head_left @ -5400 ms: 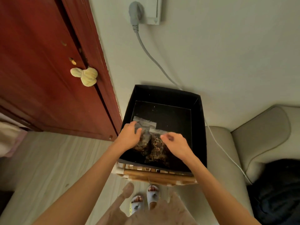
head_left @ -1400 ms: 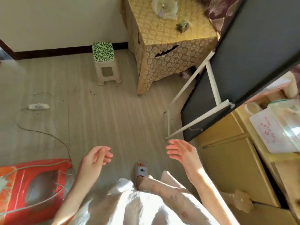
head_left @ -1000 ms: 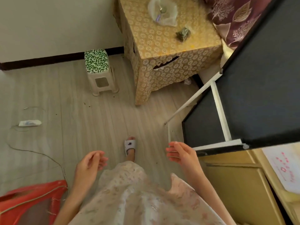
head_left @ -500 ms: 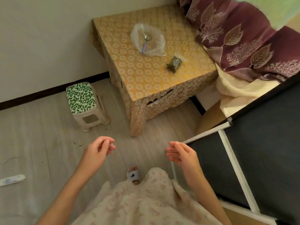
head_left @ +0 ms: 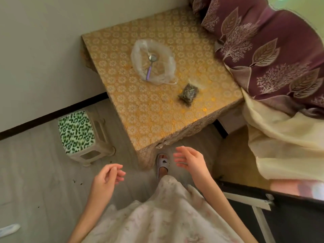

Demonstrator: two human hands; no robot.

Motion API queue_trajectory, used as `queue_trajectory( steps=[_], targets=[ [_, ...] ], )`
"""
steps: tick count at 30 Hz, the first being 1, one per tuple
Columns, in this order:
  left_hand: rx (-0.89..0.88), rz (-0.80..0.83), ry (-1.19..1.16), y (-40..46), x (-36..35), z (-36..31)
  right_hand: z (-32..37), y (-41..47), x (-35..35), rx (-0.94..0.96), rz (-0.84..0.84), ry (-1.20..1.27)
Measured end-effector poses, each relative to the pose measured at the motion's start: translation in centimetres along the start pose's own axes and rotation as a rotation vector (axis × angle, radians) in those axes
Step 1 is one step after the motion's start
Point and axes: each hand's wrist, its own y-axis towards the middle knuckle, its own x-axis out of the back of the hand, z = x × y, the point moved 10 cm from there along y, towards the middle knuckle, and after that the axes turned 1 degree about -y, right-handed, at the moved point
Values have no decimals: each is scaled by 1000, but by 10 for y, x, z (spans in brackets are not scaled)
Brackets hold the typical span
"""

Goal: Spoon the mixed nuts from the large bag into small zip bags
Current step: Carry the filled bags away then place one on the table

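Observation:
The large clear bag lies flattened on the gold-patterned table, with a metal spoon with a purple handle resting inside it. A small zip bag filled with dark mixed nuts sits on the table to the right of the large bag. My left hand hangs over the floor below the table's near corner, fingers loosely curled and holding nothing. Beside that near corner my right hand is spread with nothing in it. Both hands are well short of the bags.
A small stool with a green leopard-print top stands left of the table. A maroon leaf-patterned cloth and cream fabric lie to the right. A black panel with a white frame is at lower right. My slippered foot is by the table corner.
I left the black box holding filled small bags and walked across the room; the table has come closer and now fills the upper middle. Both hands stay empty.

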Motion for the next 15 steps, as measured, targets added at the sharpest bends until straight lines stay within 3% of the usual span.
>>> queue_trajectory(
  steps=[6, 9, 15],
  targets=[
    [85, -78, -8, 62, -15, -21, 60, 104, -11, -63, 66, -35],
    [124, -90, 14, 86, -23, -32, 77, 157, -4, -108, 19, -103],
    [147, 7, 62, 132, -52, -61, 104, 242, 33, -60, -267, -697]
  ],
)
